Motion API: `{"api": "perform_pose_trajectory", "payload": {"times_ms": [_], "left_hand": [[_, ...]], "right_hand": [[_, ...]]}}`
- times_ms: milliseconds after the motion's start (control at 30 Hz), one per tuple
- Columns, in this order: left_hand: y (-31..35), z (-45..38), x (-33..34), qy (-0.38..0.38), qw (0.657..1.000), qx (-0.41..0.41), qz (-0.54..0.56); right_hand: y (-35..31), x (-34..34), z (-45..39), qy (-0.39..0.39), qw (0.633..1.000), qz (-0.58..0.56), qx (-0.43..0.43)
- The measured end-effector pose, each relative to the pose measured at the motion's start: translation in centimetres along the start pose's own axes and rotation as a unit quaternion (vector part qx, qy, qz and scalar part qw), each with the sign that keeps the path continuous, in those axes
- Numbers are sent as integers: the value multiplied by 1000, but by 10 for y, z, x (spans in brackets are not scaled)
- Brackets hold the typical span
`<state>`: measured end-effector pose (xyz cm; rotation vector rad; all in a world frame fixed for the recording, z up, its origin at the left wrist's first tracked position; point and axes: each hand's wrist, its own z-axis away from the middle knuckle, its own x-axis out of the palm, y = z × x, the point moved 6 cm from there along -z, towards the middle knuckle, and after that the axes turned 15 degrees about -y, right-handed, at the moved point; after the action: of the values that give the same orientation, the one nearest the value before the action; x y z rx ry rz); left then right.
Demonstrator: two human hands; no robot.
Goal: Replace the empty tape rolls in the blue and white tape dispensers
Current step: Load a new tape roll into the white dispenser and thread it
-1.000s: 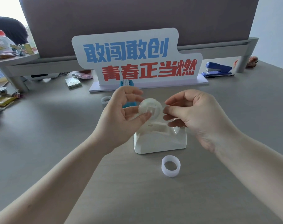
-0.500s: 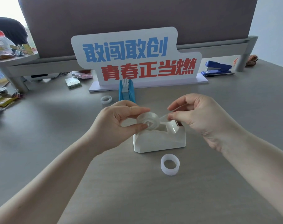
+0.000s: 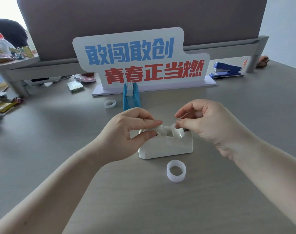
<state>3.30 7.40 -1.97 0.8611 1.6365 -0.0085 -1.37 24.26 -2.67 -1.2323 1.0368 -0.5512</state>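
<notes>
The white tape dispenser [image 3: 167,146] stands on the grey desk in the middle. My left hand [image 3: 127,132] pinches a clear tape roll [image 3: 161,130] that sits low in the dispenser's slot. My right hand [image 3: 209,125] pinches the loose tape end [image 3: 173,125] over the cutter side. An empty white core [image 3: 176,171] lies just in front of the dispenser. The blue tape dispenser [image 3: 131,98] stands behind my hands, with a tape roll visible in it. A second small ring [image 3: 110,103] lies to its left.
A white sign with blue and red characters [image 3: 140,61] stands behind the blue dispenser. A blue stapler [image 3: 227,70] rests at the back right. Small boxes [image 3: 75,86] and wrapped clutter [image 3: 2,105] lie at the back left under a raised shelf.
Both hands have come down from chest height. The tape roll went from held above the white dispenser to sitting in its slot, with the tape end drawn out to the right.
</notes>
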Motion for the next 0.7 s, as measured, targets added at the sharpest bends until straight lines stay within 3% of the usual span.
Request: {"api": "perform_pose_trajectory", "payload": {"times_ms": [400, 700], "left_hand": [[1, -1, 0, 30, 999, -22, 24], [2, -1, 1, 26, 999, -31, 19]], "right_hand": [[-4, -16, 2, 39, 999, 8, -8], [-3, -37, 3, 30, 996, 66, 41]]}}
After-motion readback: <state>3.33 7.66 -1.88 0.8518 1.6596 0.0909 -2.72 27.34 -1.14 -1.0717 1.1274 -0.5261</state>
